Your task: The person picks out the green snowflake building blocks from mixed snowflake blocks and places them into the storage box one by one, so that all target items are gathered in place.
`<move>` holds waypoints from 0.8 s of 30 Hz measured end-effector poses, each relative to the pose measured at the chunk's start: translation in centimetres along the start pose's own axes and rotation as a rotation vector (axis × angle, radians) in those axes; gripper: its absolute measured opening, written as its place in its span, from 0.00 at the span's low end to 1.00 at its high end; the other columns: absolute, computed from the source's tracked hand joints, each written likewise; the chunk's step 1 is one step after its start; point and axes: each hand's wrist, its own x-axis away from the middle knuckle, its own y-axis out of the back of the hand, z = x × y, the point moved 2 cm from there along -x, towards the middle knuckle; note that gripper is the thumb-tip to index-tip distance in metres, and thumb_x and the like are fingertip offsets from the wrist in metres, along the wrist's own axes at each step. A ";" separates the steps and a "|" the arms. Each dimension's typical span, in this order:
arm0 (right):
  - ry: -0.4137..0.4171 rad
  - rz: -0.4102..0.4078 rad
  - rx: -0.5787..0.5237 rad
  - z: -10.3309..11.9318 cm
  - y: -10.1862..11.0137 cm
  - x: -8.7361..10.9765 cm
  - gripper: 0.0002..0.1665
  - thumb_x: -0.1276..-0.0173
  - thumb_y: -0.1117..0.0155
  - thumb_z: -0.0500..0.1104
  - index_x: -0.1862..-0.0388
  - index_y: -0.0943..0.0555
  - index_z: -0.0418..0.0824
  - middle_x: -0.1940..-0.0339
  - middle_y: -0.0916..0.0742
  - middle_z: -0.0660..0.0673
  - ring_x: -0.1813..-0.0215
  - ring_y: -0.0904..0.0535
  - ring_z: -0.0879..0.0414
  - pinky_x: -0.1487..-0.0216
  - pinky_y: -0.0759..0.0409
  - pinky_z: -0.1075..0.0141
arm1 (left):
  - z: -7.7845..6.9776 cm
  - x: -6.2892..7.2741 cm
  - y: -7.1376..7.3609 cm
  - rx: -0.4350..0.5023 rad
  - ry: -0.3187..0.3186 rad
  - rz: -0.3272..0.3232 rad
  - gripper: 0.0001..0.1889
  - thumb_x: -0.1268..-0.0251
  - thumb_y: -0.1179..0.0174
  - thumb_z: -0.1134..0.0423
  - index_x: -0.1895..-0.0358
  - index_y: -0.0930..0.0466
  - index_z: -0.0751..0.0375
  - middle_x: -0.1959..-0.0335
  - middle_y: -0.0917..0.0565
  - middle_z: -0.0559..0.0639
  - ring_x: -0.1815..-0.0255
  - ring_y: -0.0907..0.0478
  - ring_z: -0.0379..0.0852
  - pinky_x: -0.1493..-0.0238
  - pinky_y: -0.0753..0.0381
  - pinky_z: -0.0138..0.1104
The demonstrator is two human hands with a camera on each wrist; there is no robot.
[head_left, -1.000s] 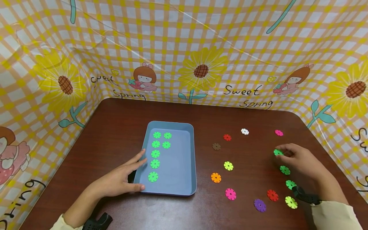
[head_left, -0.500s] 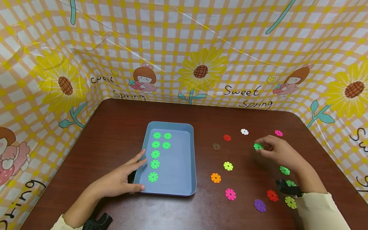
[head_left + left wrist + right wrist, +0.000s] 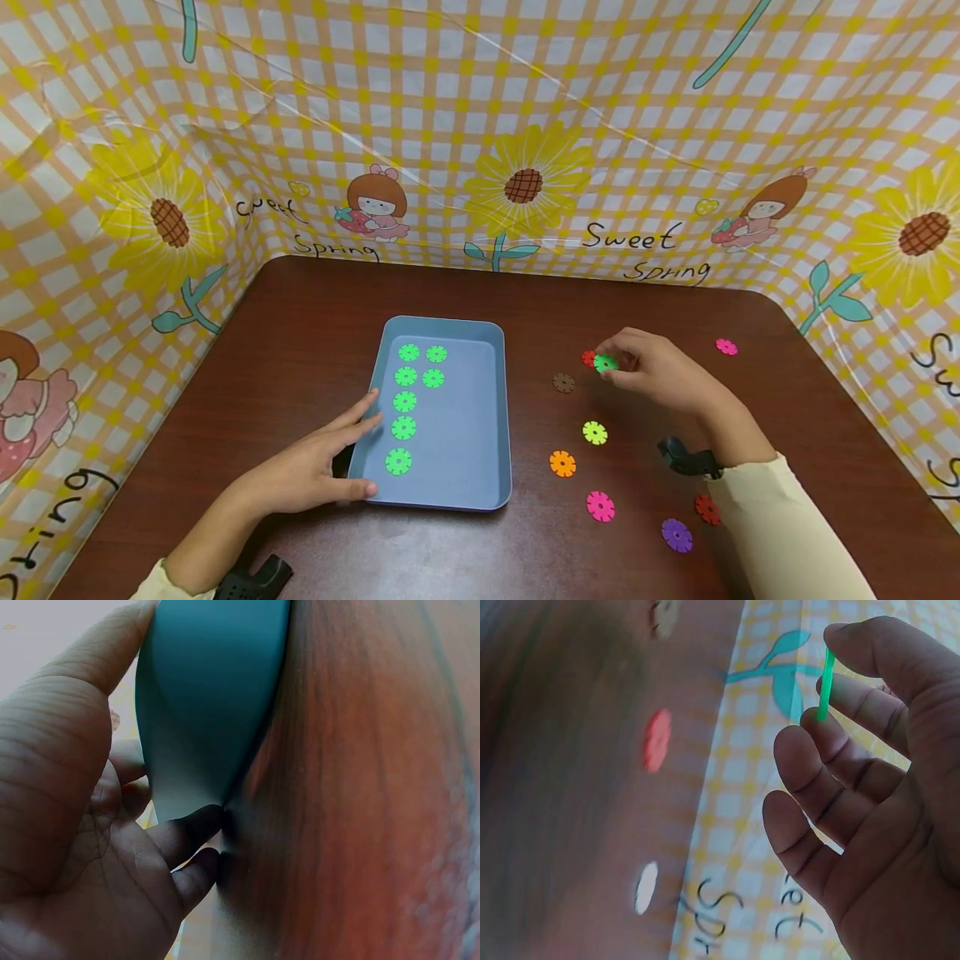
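In the head view my right hand (image 3: pixel 660 371) pinches a green notched plastic disc (image 3: pixel 605 363) by its edge, above the table. The right wrist view shows this green disc (image 3: pixel 826 686) edge-on between thumb and fingertips. From above, it overlaps a red disc (image 3: pixel 588 357) on the table. My left hand (image 3: pixel 311 467) rests with spread fingers against the left side of a blue-grey tray (image 3: pixel 504 417), the thumb near its front corner. The left wrist view has the thumb at the tray's rim and other fingers low against its outer wall (image 3: pixel 210 697). Several green discs (image 3: pixel 404 402) lie inside the tray in two columns.
Right of the tray lie loose discs: brown (image 3: pixel 564 383), yellow (image 3: pixel 595 432), orange (image 3: pixel 562 464), pink (image 3: pixel 600 507), purple (image 3: pixel 677 536) and another red disc (image 3: pixel 707 509). A second pink disc (image 3: pixel 726 347) lies farther back. A checked cloth (image 3: pixel 450 108) surrounds the dark wooden table (image 3: pixel 315 317).
My right hand has picked the green disc up from the table's right side and carried it left toward the tray. My left hand and the tray have stayed put.
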 end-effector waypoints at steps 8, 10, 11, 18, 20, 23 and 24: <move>0.071 -0.003 -0.027 2.1 -0.8 -2.1 0.10 0.32 0.31 0.40 0.53 0.17 0.44 0.59 0.20 0.51 0.61 0.27 0.53 0.62 0.26 0.63 | 0.0 0.0 0.0 0.003 0.002 0.000 0.49 0.40 0.32 0.41 0.23 0.43 0.62 0.18 0.57 0.47 0.21 0.53 0.54 0.33 0.40 0.58; 0.076 -0.005 -0.029 2.7 -0.9 -2.5 0.10 0.33 0.31 0.40 0.53 0.17 0.44 0.59 0.20 0.51 0.60 0.27 0.54 0.61 0.25 0.62 | 0.0 0.0 0.0 0.000 0.001 0.001 0.49 0.40 0.32 0.41 0.23 0.43 0.62 0.18 0.57 0.48 0.21 0.53 0.54 0.33 0.40 0.58; 0.072 -0.004 -0.035 3.0 -0.9 -2.8 0.11 0.33 0.31 0.39 0.53 0.17 0.44 0.59 0.20 0.51 0.60 0.27 0.54 0.61 0.25 0.62 | 0.0 0.1 0.0 0.000 0.001 0.002 0.48 0.40 0.32 0.41 0.23 0.43 0.62 0.18 0.57 0.48 0.21 0.53 0.54 0.33 0.40 0.58; 0.085 -0.006 -0.078 5.0 -1.2 -4.7 0.10 0.33 0.31 0.38 0.54 0.17 0.43 0.61 0.20 0.50 0.61 0.28 0.54 0.61 0.27 0.61 | 0.1 0.1 0.0 -0.003 0.003 0.001 0.49 0.40 0.33 0.41 0.23 0.43 0.62 0.18 0.58 0.45 0.21 0.53 0.53 0.32 0.40 0.58; 0.101 -0.007 -0.086 5.6 -1.4 -5.3 0.10 0.33 0.31 0.38 0.54 0.17 0.43 0.62 0.21 0.50 0.63 0.28 0.54 0.62 0.28 0.61 | 0.0 0.0 0.0 -0.005 0.003 0.002 0.49 0.40 0.32 0.41 0.23 0.43 0.62 0.18 0.58 0.46 0.21 0.54 0.53 0.32 0.40 0.57; 0.119 -0.003 -0.103 6.6 -1.6 -5.9 0.10 0.33 0.32 0.38 0.53 0.17 0.44 0.61 0.21 0.50 0.63 0.28 0.54 0.62 0.27 0.61 | -0.1 0.0 -0.1 0.000 0.003 0.006 0.49 0.40 0.32 0.42 0.22 0.44 0.62 0.18 0.58 0.46 0.21 0.54 0.52 0.33 0.40 0.57; 0.120 -0.001 -0.114 6.9 -1.7 -6.1 0.10 0.32 0.32 0.39 0.53 0.17 0.44 0.60 0.21 0.50 0.63 0.28 0.54 0.62 0.27 0.61 | -0.1 -0.1 -0.1 -0.002 0.002 0.007 0.49 0.40 0.32 0.42 0.22 0.44 0.62 0.18 0.58 0.46 0.21 0.54 0.52 0.33 0.40 0.57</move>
